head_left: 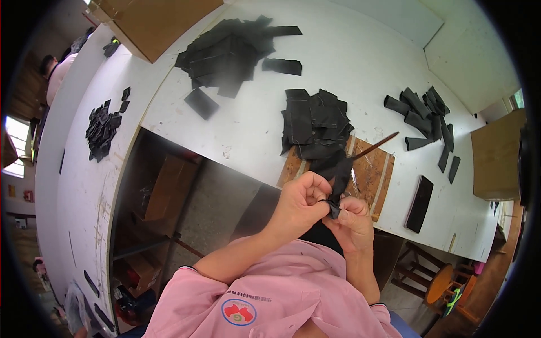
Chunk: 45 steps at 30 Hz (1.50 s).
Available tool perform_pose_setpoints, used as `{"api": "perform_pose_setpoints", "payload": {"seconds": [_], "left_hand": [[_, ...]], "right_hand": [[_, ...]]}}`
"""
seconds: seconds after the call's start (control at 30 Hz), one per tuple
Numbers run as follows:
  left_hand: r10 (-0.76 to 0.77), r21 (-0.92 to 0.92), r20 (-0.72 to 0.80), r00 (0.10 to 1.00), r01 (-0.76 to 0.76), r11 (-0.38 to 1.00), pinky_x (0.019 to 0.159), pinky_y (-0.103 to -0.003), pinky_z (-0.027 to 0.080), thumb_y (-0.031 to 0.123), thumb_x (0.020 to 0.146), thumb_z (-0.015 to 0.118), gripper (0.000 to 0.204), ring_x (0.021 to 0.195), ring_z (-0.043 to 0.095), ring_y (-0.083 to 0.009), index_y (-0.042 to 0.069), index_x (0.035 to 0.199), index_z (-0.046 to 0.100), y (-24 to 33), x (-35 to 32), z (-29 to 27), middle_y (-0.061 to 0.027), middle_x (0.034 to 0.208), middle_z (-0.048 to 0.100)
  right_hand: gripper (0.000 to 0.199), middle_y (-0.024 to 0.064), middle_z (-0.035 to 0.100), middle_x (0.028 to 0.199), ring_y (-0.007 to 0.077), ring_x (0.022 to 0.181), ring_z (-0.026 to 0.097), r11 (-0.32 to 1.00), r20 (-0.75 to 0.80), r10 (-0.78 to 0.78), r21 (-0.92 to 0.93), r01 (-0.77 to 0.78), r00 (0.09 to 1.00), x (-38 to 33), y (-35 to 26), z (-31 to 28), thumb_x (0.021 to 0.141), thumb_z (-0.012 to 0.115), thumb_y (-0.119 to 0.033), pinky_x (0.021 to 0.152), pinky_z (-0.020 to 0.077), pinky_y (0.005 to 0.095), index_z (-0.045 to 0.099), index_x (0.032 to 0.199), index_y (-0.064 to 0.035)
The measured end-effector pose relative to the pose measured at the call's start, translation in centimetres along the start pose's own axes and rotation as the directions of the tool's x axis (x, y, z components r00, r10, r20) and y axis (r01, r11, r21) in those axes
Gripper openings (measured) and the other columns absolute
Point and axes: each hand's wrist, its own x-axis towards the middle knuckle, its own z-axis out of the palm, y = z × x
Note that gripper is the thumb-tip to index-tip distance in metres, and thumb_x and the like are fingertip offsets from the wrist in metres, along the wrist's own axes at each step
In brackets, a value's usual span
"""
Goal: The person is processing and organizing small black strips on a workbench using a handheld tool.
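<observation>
Both hands meet at the table's front edge over a piece of black fabric [335, 209]. My left hand [303, 201] pinches it with thumb and fingers curled. On its other side my right hand [351, 221] grips the fabric's end between thumb and forefinger. Beyond the hands more black cloth [336, 170] lies bunched on a worn wooden board [376, 179]. A thin brown stick-like tool [376, 145] slants up to the right from that cloth; its lower end is hidden. A stack of black fabric pieces [315, 121] sits just behind the board.
A larger heap of black fabric [225, 53] lies at the back left, small black pieces [102, 130] at the far left. Rolled black pieces [422, 115] and a phone [420, 204] are to the right. Cardboard boxes [499, 155] stand nearby; a wooden stool [438, 284] is below right.
</observation>
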Motion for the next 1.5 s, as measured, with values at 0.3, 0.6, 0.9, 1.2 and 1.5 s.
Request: {"api": "perform_pose_setpoints", "payload": {"seconds": [0.3,0.6,0.9,1.2,1.5], "left_hand": [[0.137,-0.152,0.094,0.986,-0.121,0.981,0.042,-0.019,0.036,-0.006,0.067,0.047,0.025,0.053,0.048,-0.006,-0.002,0.091,0.049,-0.9,0.3,0.5,-0.0049,0.072,0.056],[0.468,0.148,0.201,0.861,-0.499,0.854,0.042,-0.025,0.033,-0.007,0.058,0.049,0.035,0.049,0.042,-0.0113,-0.003,0.092,0.05,1.6,-1.2,2.3,-0.0027,0.057,0.038],[0.63,0.341,-0.289,0.721,-0.537,0.771,0.054,-0.028,0.038,-0.006,0.063,0.051,0.01,0.06,0.05,-0.0198,-0.004,0.072,0.048,1.0,-0.2,2.9,-0.0124,0.065,0.05],[0.022,-0.495,0.166,0.986,0.064,0.866,0.032,-0.019,0.024,-0.006,0.07,0.052,0.023,0.042,0.04,-0.0039,0.002,0.09,0.044,0.8,0.1,2.0,-0.0069,0.064,0.052],[0.133,-0.548,0.678,0.723,0.377,0.747,0.034,-0.017,0.022,-0.002,0.072,0.05,0.027,0.04,0.034,-0.0054,-0.001,0.099,0.044,3.1,-1.3,2.9,-0.0054,0.071,0.049]], "right_hand": [[0.033,0.0082,0.057,0.093,0.0158,0.08,0.058,0.981,-0.11,-0.082,-0.185,0.061,0.99,0.7,0.5,-0.9,0.079,0.06,-0.021,0.068,0.0477,0.0256,0.049,0.102,-0.0004],[0.025,0.0093,0.053,0.088,0.0163,0.076,0.055,0.939,-0.067,-0.272,-0.236,0.25,0.96,0.7,-1.0,1.9,0.087,0.045,-0.018,0.072,0.0467,0.0239,0.044,0.104,0.0012],[0.029,0.014,0.057,0.084,0.0221,0.08,0.054,0.274,0.063,-0.475,-0.937,0.215,0.878,1.3,-2.6,1.0,0.085,0.047,-0.023,0.072,0.0437,0.0305,0.053,0.093,0.0043],[0.033,0.016,0.055,0.09,0.0237,0.082,0.055,0.769,-0.137,-0.327,-0.614,0.179,0.935,0.0,-2.2,4.2,0.083,0.05,-0.019,0.07,0.0456,0.0312,0.05,0.098,0.0097],[0.031,0.0178,0.056,0.088,0.0254,0.077,0.055,0.809,-0.136,-0.268,-0.569,0.146,0.954,2.9,-3.2,2.9,0.082,0.049,-0.019,0.068,0.046,0.0341,0.052,0.095,0.0095]]}}
